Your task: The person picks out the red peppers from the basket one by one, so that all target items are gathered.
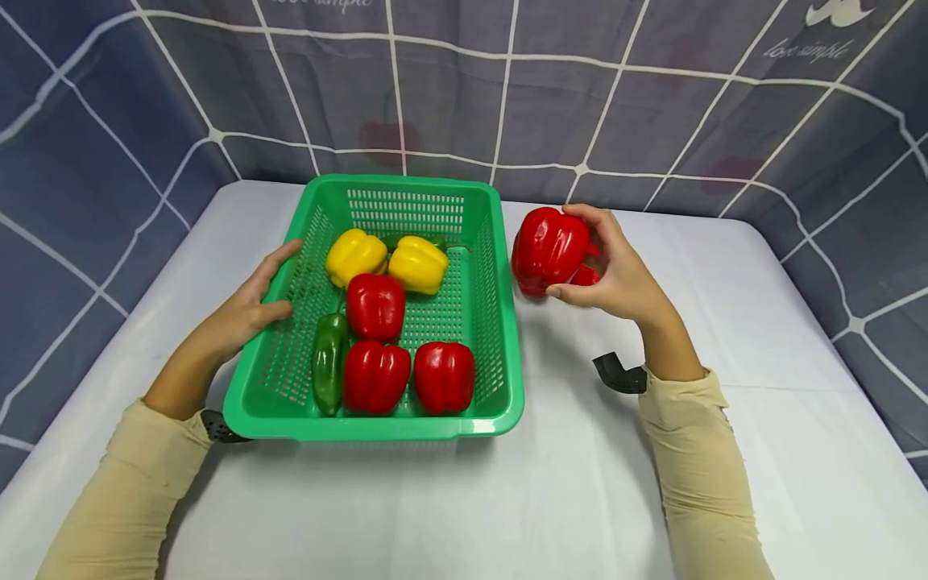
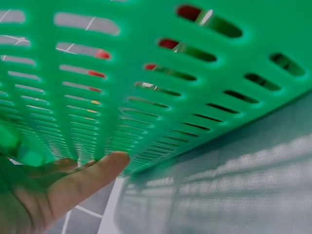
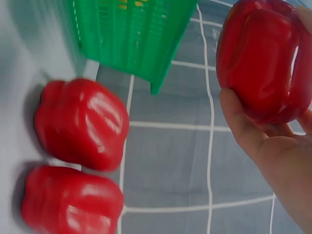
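The thumb and fingers of the right hand [image 1: 616, 278] curl round a glossy, lobed red pepper [image 1: 549, 248], holding it above the table just right of the basket. Its smooth skin catches hard white highlights. Below it, in the right wrist view, two more shiny, blocky red peppers [image 3: 80, 124] lie side by side on white cloth.

The fingers of the left hand [image 1: 242, 318] are extended, not clenched, and rest against the left side of the green basket [image 1: 362, 429], thumb straight along its slotted wall. The basket is rigid plastic, rectangular with rounded corners, with a smooth, thick rim and rows of narrow slots.

Inside lie three plump red peppers [image 1: 445, 379], two squat yellow peppers [image 1: 419, 264], a long, tapering green pepper [image 1: 329, 362] and another slim green one, partly hidden behind the yellow pair.

Beige, softly wrinkled sleeves [image 1: 703, 475] cover the forearms. White cloth [image 1: 580, 483] covers the tabletop; creased grey fabric [image 1: 449, 97] with white grid lines hangs around it.
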